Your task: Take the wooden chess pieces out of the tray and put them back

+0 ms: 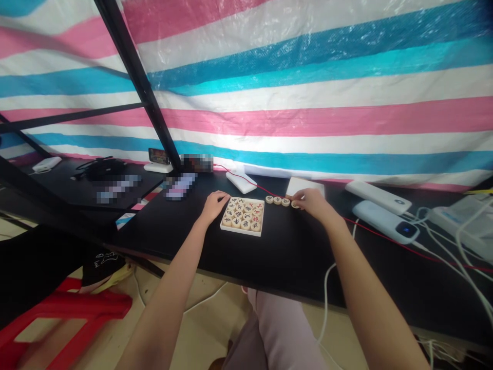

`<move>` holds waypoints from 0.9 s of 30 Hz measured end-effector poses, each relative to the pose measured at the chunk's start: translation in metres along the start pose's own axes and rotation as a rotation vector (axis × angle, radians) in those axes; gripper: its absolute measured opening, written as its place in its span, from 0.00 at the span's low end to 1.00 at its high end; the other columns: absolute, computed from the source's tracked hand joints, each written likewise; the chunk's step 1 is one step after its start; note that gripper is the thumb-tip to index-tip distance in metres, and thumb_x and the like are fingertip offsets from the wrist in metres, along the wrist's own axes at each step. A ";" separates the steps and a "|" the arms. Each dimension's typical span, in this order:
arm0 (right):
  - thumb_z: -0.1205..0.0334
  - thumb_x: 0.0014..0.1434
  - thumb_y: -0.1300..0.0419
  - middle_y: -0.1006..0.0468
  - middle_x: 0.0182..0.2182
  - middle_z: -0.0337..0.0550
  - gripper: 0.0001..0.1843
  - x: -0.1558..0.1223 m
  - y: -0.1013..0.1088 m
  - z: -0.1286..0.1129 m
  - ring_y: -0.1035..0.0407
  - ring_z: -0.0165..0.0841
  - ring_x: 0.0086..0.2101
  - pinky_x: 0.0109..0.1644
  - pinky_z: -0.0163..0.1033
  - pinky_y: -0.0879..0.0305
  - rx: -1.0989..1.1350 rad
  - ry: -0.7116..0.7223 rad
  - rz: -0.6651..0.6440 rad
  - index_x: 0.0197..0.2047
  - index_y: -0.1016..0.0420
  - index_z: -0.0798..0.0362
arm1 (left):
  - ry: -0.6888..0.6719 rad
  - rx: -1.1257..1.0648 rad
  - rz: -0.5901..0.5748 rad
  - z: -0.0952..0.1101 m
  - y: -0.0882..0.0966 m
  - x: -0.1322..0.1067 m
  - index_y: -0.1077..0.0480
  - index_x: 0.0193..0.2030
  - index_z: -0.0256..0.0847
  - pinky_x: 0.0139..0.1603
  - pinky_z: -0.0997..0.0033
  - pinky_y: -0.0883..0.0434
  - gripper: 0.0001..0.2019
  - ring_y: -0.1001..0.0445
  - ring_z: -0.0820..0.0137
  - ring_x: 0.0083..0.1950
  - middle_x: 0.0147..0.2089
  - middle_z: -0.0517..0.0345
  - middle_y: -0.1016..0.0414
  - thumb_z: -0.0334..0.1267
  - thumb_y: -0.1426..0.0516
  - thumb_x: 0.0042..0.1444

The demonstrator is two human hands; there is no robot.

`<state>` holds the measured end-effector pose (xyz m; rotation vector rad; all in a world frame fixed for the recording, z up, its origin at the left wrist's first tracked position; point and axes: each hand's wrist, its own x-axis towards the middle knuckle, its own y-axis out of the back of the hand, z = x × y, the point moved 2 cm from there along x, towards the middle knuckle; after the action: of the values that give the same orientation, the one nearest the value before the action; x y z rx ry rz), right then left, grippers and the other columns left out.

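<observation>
My right hand [310, 201] pinches a Chinese chess piece [295, 204] at the right end of a short row. The row's other round wooden pieces [277, 200] lie face up, with dark characters. My left hand [214, 206] is at the far left corner of a shallow white box [242, 231], fingers curled against its edge. Inside the box, several chess pieces [245, 224] lie in rows, most with black characters and a few with red ones at the right. Behind my right hand lies a flat white box lid or tray [304, 186], partly covered by the fingers.
White and pale blue power banks [385, 221] with tangled cables lie on the right of the black table [269, 267]. A red cable [265, 191] runs behind the pieces. A white device [242, 181], a phone [181, 186] and a black metal post [142, 82] stand left. A red stool [88, 306] is below.
</observation>
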<state>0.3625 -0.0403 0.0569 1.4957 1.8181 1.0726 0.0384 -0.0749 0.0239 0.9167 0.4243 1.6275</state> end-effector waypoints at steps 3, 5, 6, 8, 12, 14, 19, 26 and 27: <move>0.71 0.49 0.39 0.22 0.26 0.43 0.06 -0.001 0.002 -0.002 0.30 0.31 0.26 0.34 0.34 0.35 -0.028 0.012 0.039 0.31 0.22 0.55 | -0.003 -0.004 -0.001 0.000 0.000 0.000 0.23 0.35 0.41 0.53 0.64 0.34 0.14 0.28 0.63 0.47 0.42 0.54 0.23 0.42 0.49 0.58; 0.71 0.49 0.39 0.22 0.26 0.44 0.05 -0.001 0.003 -0.002 0.29 0.31 0.27 0.35 0.34 0.35 -0.017 0.003 0.041 0.30 0.22 0.56 | -0.008 -0.005 0.001 -0.001 0.000 0.000 0.23 0.35 0.41 0.52 0.65 0.34 0.14 0.28 0.64 0.47 0.42 0.54 0.23 0.42 0.49 0.58; 0.71 0.50 0.39 0.22 0.26 0.44 0.05 -0.001 0.004 -0.002 0.30 0.31 0.27 0.35 0.34 0.35 -0.010 -0.003 0.035 0.29 0.22 0.56 | -0.010 -0.005 0.002 -0.001 -0.001 0.000 0.23 0.35 0.41 0.52 0.65 0.34 0.14 0.28 0.64 0.47 0.42 0.54 0.23 0.42 0.49 0.58; 0.71 0.50 0.39 0.23 0.25 0.43 0.05 0.000 0.003 -0.002 0.30 0.31 0.27 0.35 0.34 0.35 -0.019 -0.013 0.018 0.29 0.22 0.56 | -0.011 -0.006 0.002 -0.002 -0.001 0.000 0.23 0.35 0.41 0.52 0.65 0.34 0.14 0.28 0.64 0.47 0.42 0.54 0.23 0.43 0.49 0.58; 0.72 0.51 0.41 0.22 0.28 0.45 0.08 -0.001 0.003 -0.006 0.29 0.33 0.32 0.39 0.35 0.36 -0.168 0.034 0.074 0.31 0.20 0.55 | -0.006 -0.013 0.001 -0.001 -0.001 0.000 0.23 0.35 0.41 0.53 0.65 0.34 0.15 0.28 0.64 0.47 0.42 0.54 0.23 0.43 0.49 0.58; 0.70 0.52 0.42 0.22 0.34 0.47 0.09 -0.005 0.006 -0.009 0.29 0.35 0.36 0.39 0.36 0.37 -0.271 0.055 0.139 0.33 0.20 0.53 | -0.003 -0.017 -0.001 0.000 -0.001 -0.001 0.23 0.35 0.41 0.53 0.64 0.34 0.15 0.28 0.64 0.47 0.42 0.54 0.24 0.43 0.49 0.58; 0.59 0.53 0.39 0.22 0.35 0.45 0.07 -0.016 0.017 -0.012 0.30 0.38 0.36 0.34 0.37 0.40 -0.398 -0.023 0.147 0.33 0.19 0.46 | -0.002 -0.018 0.001 0.000 -0.001 0.000 0.23 0.35 0.41 0.53 0.65 0.34 0.14 0.28 0.64 0.47 0.43 0.54 0.23 0.43 0.49 0.58; 0.55 0.49 0.36 0.22 0.37 0.45 0.10 -0.015 0.018 -0.007 0.30 0.38 0.37 0.34 0.37 0.42 -0.425 -0.034 0.051 0.36 0.19 0.44 | -0.005 -0.008 -0.003 0.000 0.000 0.000 0.23 0.35 0.41 0.53 0.65 0.34 0.14 0.28 0.64 0.47 0.43 0.54 0.23 0.43 0.49 0.58; 0.55 0.49 0.37 0.22 0.37 0.45 0.10 -0.015 0.018 -0.008 0.30 0.38 0.37 0.34 0.37 0.42 -0.433 -0.026 0.041 0.36 0.19 0.44 | -0.008 -0.008 -0.002 0.000 0.000 0.000 0.23 0.35 0.41 0.53 0.64 0.34 0.14 0.28 0.64 0.47 0.43 0.54 0.23 0.43 0.49 0.58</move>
<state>0.3690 -0.0551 0.0747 1.2797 1.4238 1.3565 0.0383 -0.0749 0.0234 0.9156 0.4128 1.6224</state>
